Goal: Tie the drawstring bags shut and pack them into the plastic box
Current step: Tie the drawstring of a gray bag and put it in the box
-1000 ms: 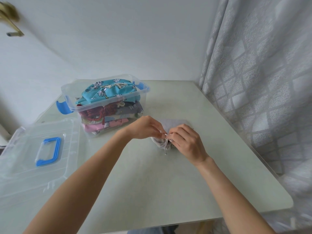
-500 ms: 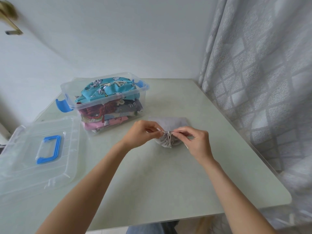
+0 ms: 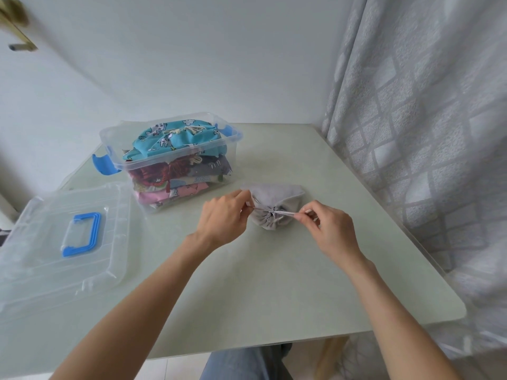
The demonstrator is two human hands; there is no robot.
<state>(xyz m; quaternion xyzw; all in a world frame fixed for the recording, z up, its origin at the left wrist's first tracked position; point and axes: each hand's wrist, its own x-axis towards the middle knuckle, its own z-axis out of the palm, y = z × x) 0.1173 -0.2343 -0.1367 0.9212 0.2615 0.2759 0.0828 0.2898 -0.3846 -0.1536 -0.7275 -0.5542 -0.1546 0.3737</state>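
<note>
Both hands pinch the thin pale drawstring cord [image 3: 282, 213] of a small grey soft cloth drawstring bag [image 3: 274, 204]: the left hand [image 3: 223, 215] has its grip clamped on the cord end to the left of the gathered mouth, and the right hand [image 3: 329, 229] has its grip clamped on the cord end to the right, with the cord stretched in a straight line between them. The bag lies on the pale green worktop [image 3: 247, 283], its puckered mouth facing the person, just beside the clear plastic box with blue latches [image 3: 170, 163]. The box is already stacked nearly to the rim with folded bags, a turquoise printed cloth bag [image 3: 175, 138] on top. Its clear lid with a blue handle [image 3: 68, 242] lies flat on the worktop to the left. The grey bag looks light, limp and easily crushed, so it should flatten under a palm; the cord is thin and could slip, so it is best taken close to the knot, and the bag itself by its gathered neck.
</note>
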